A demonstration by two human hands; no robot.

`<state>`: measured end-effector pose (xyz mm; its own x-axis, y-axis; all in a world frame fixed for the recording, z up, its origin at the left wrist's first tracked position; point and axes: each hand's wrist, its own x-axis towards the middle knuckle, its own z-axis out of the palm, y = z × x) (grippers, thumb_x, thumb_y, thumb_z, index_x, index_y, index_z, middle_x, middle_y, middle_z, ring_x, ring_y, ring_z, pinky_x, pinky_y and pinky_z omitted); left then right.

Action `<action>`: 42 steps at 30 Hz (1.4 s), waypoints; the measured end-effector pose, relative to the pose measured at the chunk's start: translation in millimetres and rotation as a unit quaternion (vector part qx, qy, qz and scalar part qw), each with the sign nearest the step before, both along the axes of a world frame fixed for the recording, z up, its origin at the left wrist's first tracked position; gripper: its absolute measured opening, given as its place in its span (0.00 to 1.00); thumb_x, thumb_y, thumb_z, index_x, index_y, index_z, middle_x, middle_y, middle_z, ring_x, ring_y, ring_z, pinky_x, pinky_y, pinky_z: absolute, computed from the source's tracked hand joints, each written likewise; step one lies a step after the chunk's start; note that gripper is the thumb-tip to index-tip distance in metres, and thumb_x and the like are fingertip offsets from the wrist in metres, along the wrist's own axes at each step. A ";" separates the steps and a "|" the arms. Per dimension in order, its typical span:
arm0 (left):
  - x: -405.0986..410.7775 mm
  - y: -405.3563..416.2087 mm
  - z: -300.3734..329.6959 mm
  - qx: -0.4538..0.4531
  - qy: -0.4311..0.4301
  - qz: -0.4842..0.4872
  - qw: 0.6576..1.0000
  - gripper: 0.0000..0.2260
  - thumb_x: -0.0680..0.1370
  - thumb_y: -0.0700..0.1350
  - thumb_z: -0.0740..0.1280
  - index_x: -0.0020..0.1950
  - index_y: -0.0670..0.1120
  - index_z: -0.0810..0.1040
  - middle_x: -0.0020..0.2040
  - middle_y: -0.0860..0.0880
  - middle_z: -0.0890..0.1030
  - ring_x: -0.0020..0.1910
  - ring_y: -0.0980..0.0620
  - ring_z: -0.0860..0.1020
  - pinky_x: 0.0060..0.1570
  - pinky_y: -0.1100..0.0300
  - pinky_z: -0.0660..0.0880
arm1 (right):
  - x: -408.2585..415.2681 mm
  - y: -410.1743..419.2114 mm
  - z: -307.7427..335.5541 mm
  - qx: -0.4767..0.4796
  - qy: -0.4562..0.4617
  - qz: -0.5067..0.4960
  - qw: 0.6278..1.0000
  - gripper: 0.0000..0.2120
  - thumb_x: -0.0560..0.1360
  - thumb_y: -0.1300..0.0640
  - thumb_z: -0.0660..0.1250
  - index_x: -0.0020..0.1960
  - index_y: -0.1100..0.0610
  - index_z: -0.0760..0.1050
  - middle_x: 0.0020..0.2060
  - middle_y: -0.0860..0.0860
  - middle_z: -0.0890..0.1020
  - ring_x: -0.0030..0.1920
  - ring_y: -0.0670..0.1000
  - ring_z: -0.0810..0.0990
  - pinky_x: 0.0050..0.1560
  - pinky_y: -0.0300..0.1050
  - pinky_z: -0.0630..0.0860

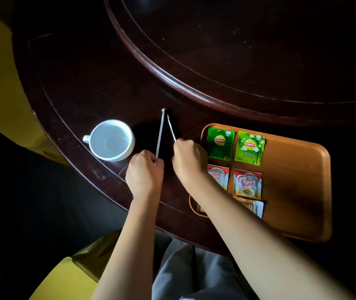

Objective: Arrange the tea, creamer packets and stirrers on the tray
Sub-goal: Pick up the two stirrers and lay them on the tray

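Observation:
An orange wooden tray (298, 191) lies at the right on the dark table. Two green tea packets (220, 144) (249, 148) sit in its far-left part, with two red and white creamer packets (219, 177) (248, 183) below them. A brown and white sachet (254, 207) lies nearer me, partly under my right forearm. Left of the tray, my left hand (144, 174) grips the near end of a white stirrer (159, 132). My right hand (189, 158) grips a second stirrer (171, 127). The far ends of both stirrers almost meet.
An empty white cup (110, 139) stands left of my hands near the table's curved edge. A raised round wooden turntable (237, 50) fills the far side of the table. Yellow chair upholstery (2, 83) shows at the left and below.

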<state>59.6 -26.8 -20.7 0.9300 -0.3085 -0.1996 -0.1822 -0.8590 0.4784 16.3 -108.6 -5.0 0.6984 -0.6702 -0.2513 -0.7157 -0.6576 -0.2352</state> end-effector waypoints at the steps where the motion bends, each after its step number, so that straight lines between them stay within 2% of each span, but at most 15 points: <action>1: -1.0 1.4 0.9 -0.003 0.007 0.007 1.000 0.07 0.71 0.44 0.65 0.45 0.43 0.80 0.44 0.44 0.81 0.43 0.45 0.76 0.38 0.59 0.65 | -0.1 -0.2 1.5 0.004 -0.002 0.001 1.000 0.09 0.76 0.67 0.60 0.55 0.65 0.75 0.47 0.61 0.83 0.48 0.62 0.81 0.44 0.51 0.77; 3: -4.5 4.8 5.2 -0.033 0.028 0.029 0.999 0.05 0.71 0.45 0.66 0.42 0.45 0.79 0.40 0.48 0.80 0.40 0.48 0.75 0.37 0.60 0.66 | -1.4 -1.6 2.7 0.037 -0.025 -0.023 0.999 0.08 0.75 0.66 0.61 0.52 0.64 0.76 0.45 0.60 0.83 0.47 0.62 0.81 0.43 0.50 0.77; 5: -10.4 5.3 13.8 -0.086 0.059 0.051 0.993 0.04 0.71 0.45 0.66 0.38 0.46 0.78 0.33 0.51 0.78 0.36 0.52 0.75 0.33 0.63 0.66 | -7.3 -7.0 3.0 0.077 -0.069 -0.079 0.992 0.04 0.74 0.64 0.63 0.43 0.61 0.77 0.38 0.58 0.81 0.42 0.60 0.81 0.35 0.46 0.75; 7: -18.8 3.2 23.0 -0.125 0.093 0.056 0.986 0.05 0.70 0.45 0.66 0.37 0.46 0.79 0.30 0.53 0.78 0.32 0.56 0.75 0.32 0.66 0.66 | -20.1 -13.8 1.1 0.104 -0.099 -0.131 0.981 0.08 0.73 0.62 0.64 0.35 0.59 0.72 0.32 0.55 0.76 0.36 0.56 0.78 0.27 0.40 0.68; 12: -55.7 -16.7 28.2 -0.167 0.192 0.021 0.967 0.05 0.69 0.44 0.67 0.36 0.48 0.82 0.29 0.53 0.80 0.27 0.61 0.75 0.30 0.68 0.69 | -78.2 -39.5 -1.5 0.195 -0.196 -0.244 0.929 0.06 0.71 0.61 0.67 0.35 0.56 0.77 0.34 0.52 0.81 0.37 0.54 0.80 0.37 0.46 0.77; 14: -75.9 -29.3 26.6 -0.168 0.212 -0.014 0.963 0.04 0.69 0.45 0.68 0.36 0.48 0.82 0.31 0.53 0.81 0.30 0.60 0.77 0.32 0.66 0.71 | -107.8 -50.7 -1.1 0.224 -0.233 -0.281 0.904 0.12 0.70 0.64 0.67 0.30 0.52 0.72 0.28 0.50 0.77 0.32 0.53 0.78 0.33 0.43 0.75; 16: -99.3 -43.8 25.9 -0.157 0.219 -0.068 0.961 0.05 0.70 0.46 0.69 0.34 0.49 0.81 0.29 0.56 0.80 0.30 0.61 0.76 0.30 0.71 0.68 | -142.8 -63.8 2.0 0.222 -0.234 -0.314 0.893 0.16 0.69 0.66 0.67 0.28 0.51 0.70 0.25 0.47 0.74 0.28 0.50 0.74 0.31 0.41 0.72; 19: -135.5 -64.6 24.2 -0.151 0.221 -0.141 0.953 0.04 0.71 0.44 0.69 0.36 0.49 0.81 0.29 0.57 0.78 0.30 0.63 0.75 0.30 0.74 0.66 | -198.1 -82.8 3.9 0.206 -0.227 -0.351 0.885 0.13 0.71 0.66 0.67 0.31 0.53 0.73 0.28 0.48 0.75 0.28 0.48 0.73 0.30 0.40 0.72; 21: -157.2 -76.0 20.5 -0.134 0.210 -0.185 0.951 0.04 0.71 0.43 0.68 0.37 0.46 0.82 0.30 0.55 0.78 0.32 0.59 0.77 0.31 0.75 0.66 | -227.2 -89.5 2.0 0.208 -0.209 -0.358 0.886 0.06 0.72 0.67 0.66 0.38 0.59 0.76 0.32 0.50 0.77 0.29 0.45 0.73 0.29 0.32 0.69; 26: -194.4 -94.2 12.5 -0.078 0.185 -0.247 0.948 0.06 0.70 0.43 0.66 0.38 0.45 0.82 0.35 0.48 0.83 0.37 0.51 0.80 0.32 0.64 0.67 | -266.5 -90.1 -15.2 0.169 -0.142 -0.335 0.916 0.02 0.73 0.63 0.68 0.43 0.61 0.80 0.36 0.49 0.78 0.40 0.52 0.80 0.37 0.38 0.74; 30: -208.5 -97.2 9.9 -0.049 0.157 -0.282 0.945 0.07 0.72 0.44 0.65 0.41 0.43 0.82 0.38 0.45 0.83 0.37 0.48 0.80 0.32 0.64 0.67 | -273.3 -87.7 -24.3 0.150 -0.109 -0.325 0.927 0.05 0.75 0.59 0.67 0.46 0.60 0.80 0.43 0.53 0.83 0.44 0.52 0.81 0.40 0.37 0.71; 34: -212.2 -96.5 12.5 -0.021 0.074 -0.333 0.940 0.10 0.74 0.49 0.64 0.40 0.43 0.80 0.38 0.43 0.83 0.38 0.42 0.80 0.32 0.61 0.67 | -274.5 -91.2 -26.0 0.130 -0.075 -0.310 0.939 0.07 0.76 0.54 0.65 0.46 0.57 0.78 0.44 0.52 0.83 0.39 0.48 0.78 0.33 0.33 0.68; 36: -210.3 -95.9 16.9 -0.021 0.010 -0.347 0.937 0.10 0.74 0.49 0.63 0.39 0.45 0.78 0.36 0.43 0.81 0.35 0.41 0.79 0.30 0.60 0.68 | -276.3 -91.3 -20.9 0.089 -0.061 -0.289 0.951 0.07 0.77 0.53 0.64 0.47 0.56 0.77 0.43 0.51 0.82 0.41 0.48 0.78 0.37 0.37 0.71; 38: -207.5 -95.2 17.7 -0.053 -0.053 -0.369 0.926 0.06 0.72 0.47 0.65 0.39 0.45 0.76 0.35 0.46 0.80 0.33 0.43 0.78 0.28 0.61 0.67 | -278.0 -88.7 -15.7 0.033 -0.082 -0.264 0.960 0.05 0.76 0.56 0.65 0.50 0.56 0.77 0.46 0.51 0.81 0.48 0.51 0.79 0.46 0.42 0.75; 42: -206.7 -94.3 8.4 -0.066 -0.115 -0.409 0.903 0.07 0.70 0.46 0.66 0.46 0.45 0.77 0.42 0.46 0.80 0.40 0.43 0.78 0.31 0.56 0.72 | -286.4 -84.8 -23.4 -0.050 -0.150 -0.169 0.973 0.11 0.66 0.66 0.75 0.48 0.61 0.80 0.46 0.57 0.83 0.49 0.60 0.81 0.48 0.52 0.78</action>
<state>-147.1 -121.0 -12.2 0.3934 -0.9176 0.0580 -0.8369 -0.3313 0.4356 -270.0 -193.5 -28.4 0.4655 -0.8850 0.0092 -0.8040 -0.4272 -0.4137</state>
